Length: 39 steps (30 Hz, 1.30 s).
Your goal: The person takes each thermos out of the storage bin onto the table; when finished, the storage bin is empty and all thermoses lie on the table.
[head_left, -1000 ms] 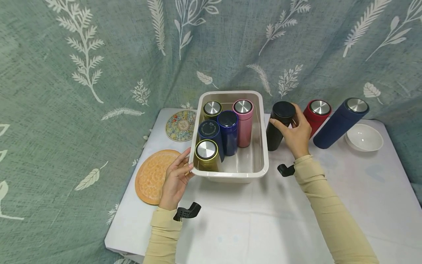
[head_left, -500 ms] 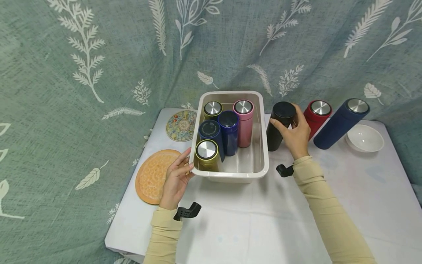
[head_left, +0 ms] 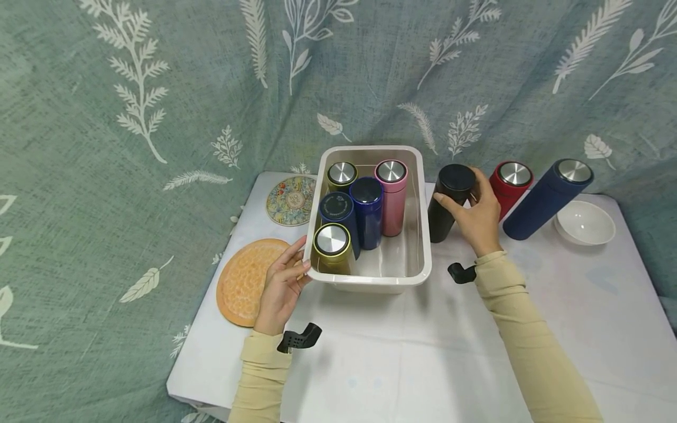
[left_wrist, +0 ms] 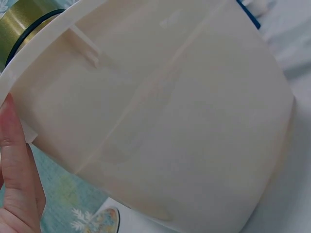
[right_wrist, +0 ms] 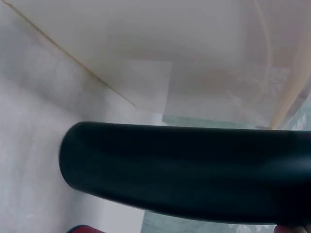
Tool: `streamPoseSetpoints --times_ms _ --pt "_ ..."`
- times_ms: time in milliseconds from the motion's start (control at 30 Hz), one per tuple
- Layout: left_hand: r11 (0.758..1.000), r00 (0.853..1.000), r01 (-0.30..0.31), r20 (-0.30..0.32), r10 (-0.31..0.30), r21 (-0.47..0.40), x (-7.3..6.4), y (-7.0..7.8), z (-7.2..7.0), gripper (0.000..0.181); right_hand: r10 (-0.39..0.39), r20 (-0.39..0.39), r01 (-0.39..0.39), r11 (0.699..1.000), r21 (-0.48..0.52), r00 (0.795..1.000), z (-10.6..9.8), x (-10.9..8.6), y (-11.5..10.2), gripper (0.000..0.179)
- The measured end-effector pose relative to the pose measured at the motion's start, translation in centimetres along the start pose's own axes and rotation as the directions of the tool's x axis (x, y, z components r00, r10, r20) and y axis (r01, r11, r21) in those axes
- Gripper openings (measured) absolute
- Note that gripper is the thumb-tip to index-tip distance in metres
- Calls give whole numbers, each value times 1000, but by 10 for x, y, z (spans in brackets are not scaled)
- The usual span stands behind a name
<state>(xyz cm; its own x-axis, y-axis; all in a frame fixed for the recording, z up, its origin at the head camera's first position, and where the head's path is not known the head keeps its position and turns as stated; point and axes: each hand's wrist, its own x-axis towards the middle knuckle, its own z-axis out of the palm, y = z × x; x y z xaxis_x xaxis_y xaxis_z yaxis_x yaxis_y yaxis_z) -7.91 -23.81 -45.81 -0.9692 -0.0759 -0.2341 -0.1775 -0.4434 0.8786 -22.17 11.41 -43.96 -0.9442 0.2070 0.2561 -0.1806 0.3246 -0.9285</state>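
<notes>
A black thermos bottle [head_left: 443, 216] stands upright just right of the off-white plastic bin [head_left: 383, 282]. My right hand [head_left: 478, 217] grips it near the lid, thumb on the near side and fingers behind. In the right wrist view the black thermos bottle [right_wrist: 184, 170] crosses beside the bin's wall [right_wrist: 204, 58]. My left hand [head_left: 280, 291] holds the bin's near left corner at the rim; in the left wrist view its fingers [left_wrist: 14, 145] lie against that edge. Inside the bin stand several thermos bottles, among them a pink one [head_left: 392, 205], a glossy blue one [head_left: 368, 217] and a gold one [head_left: 334, 255].
Right of the right hand stand a red thermos [head_left: 510, 188] and a tall navy thermos [head_left: 547, 200], with a white bowl [head_left: 584, 235] beyond. Left of the bin lie an orange round mat [head_left: 243, 288] and a patterned round mat [head_left: 288, 202]. A patterned curtain [head_left: 370, 70] backs the table.
</notes>
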Motion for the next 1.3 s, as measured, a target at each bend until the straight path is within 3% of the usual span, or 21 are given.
streamPoseSetpoints --times_ms 533,933,1300 --pt "1000 1000 5 -5 -5 1 1 0 0 57 35 -60 -36 999 -7 998 -9 -6 -12 70" --pt "1000 1000 3 -4 -3 -13 1 0 0 58 -10 -122 5 999 -41 993 -13 -18 -32 65" --pt "1000 1000 2 5 -1 -15 1 -1 -1 58 -76 -104 79 997 26 992 -13 -34 -54 65"
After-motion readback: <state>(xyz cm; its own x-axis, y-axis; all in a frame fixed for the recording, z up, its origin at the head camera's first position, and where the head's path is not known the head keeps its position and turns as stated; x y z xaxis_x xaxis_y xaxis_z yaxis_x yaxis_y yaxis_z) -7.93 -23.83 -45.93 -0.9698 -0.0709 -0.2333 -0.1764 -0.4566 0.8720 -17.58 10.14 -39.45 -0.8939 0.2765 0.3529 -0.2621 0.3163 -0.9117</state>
